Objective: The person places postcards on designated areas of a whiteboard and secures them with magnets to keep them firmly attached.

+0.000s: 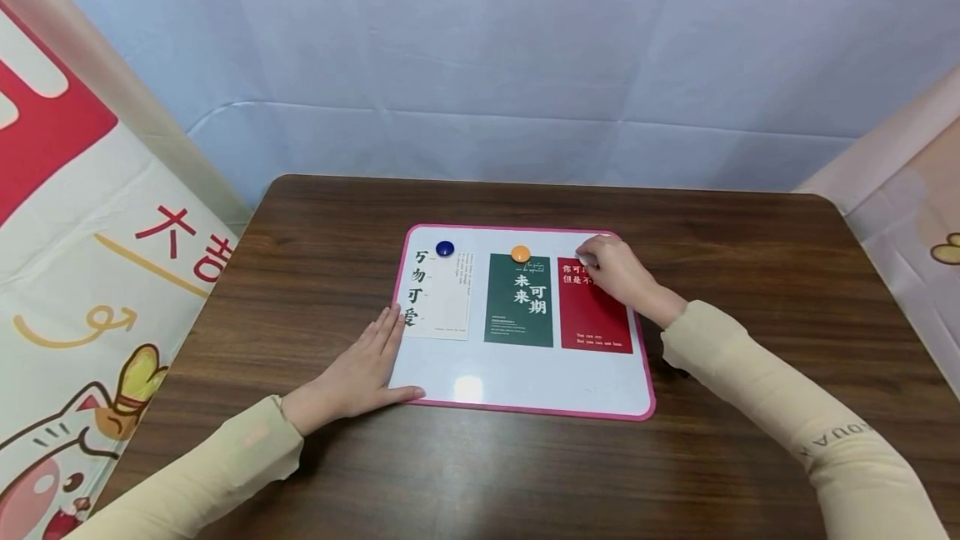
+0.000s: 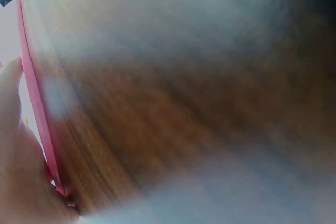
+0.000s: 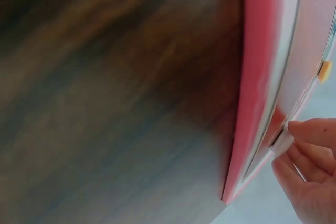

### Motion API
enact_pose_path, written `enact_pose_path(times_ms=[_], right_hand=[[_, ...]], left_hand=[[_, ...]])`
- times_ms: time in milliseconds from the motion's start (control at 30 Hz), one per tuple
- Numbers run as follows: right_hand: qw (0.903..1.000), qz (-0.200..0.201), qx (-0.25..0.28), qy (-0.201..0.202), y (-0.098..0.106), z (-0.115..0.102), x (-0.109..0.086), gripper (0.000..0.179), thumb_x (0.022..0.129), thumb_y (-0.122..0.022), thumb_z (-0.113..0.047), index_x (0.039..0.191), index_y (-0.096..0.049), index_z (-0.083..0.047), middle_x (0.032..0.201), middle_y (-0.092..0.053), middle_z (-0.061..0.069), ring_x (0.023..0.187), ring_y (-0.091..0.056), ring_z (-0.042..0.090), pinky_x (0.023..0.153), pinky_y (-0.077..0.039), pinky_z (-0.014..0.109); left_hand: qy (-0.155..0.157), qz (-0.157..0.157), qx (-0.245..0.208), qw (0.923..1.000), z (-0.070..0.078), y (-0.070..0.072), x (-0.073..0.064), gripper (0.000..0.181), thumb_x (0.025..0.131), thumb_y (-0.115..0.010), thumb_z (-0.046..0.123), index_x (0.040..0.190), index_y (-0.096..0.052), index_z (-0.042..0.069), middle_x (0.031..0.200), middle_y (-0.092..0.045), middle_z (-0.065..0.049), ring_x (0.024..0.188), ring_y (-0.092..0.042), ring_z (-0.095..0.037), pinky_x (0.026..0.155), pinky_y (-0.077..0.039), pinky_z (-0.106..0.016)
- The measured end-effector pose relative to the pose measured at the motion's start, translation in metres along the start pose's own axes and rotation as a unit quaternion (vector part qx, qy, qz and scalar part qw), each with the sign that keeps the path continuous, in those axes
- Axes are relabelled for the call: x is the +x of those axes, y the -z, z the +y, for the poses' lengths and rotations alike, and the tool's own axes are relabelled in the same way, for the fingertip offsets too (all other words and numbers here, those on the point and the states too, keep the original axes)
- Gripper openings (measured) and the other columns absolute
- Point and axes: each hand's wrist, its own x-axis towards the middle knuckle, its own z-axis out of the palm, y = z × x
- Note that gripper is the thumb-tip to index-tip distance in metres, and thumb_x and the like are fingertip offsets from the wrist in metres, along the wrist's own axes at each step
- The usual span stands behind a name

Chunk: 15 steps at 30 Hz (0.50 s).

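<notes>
A whiteboard (image 1: 525, 377) with a pink frame lies flat on the table. My left hand (image 1: 358, 371) rests along its left edge, fingers straight and thumb spread at the lower edge. Near the upper right corner, my right hand (image 1: 626, 275) pinches a white round magnet (image 3: 282, 142) at the top of a red card (image 1: 596, 315); the fingers cover part of the card's print. Left of it, an orange magnet (image 1: 521, 253) sits on the top edge of a green card (image 1: 502, 294). A dark blue magnet (image 1: 445, 248) sits at the top of a white card (image 1: 446, 307).
The brown wooden table (image 1: 480, 473) extends around the board on all sides. Behind it hangs a pale cloth (image 1: 510, 48). A printed banner (image 1: 97, 273) with a cartoon cat stands at the left, and another printed cloth (image 1: 922, 182) at the right.
</notes>
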Motion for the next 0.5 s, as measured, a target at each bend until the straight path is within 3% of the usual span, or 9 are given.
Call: enact_pose_path(times_ms=[300,500], right_hand=[[0.9996,-0.001,-0.01,-0.025,0.015,0.008,-0.009,0.036,0.08,-0.067,-0.006,0.112,-0.058,0.007,0.114,-0.055,0.026,0.105,-0.052,0.039,0.083,-0.047,0.05],[0.9983,0.023,-0.018,-0.05,0.026,0.024,-0.018,0.032,0.084,-0.062,-0.006,0.111,-0.057,0.01,0.113,-0.053,0.028,0.101,-0.052,0.04,0.082,-0.046,0.051]], left_hand=[[-0.011,-0.005,-0.008,0.9999,-0.004,0.011,0.001,0.102,0.08,-0.038,0.072,0.144,-0.014,-0.003,0.151,-0.005,-0.019,0.138,-0.008,-0.03,0.108,-0.02,-0.042],[-0.013,0.021,-0.084,0.9962,-0.017,0.028,0.011,0.077,0.086,-0.052,0.053,0.136,-0.036,-0.004,0.141,-0.033,-0.021,0.13,-0.032,-0.031,0.103,-0.03,-0.045]])
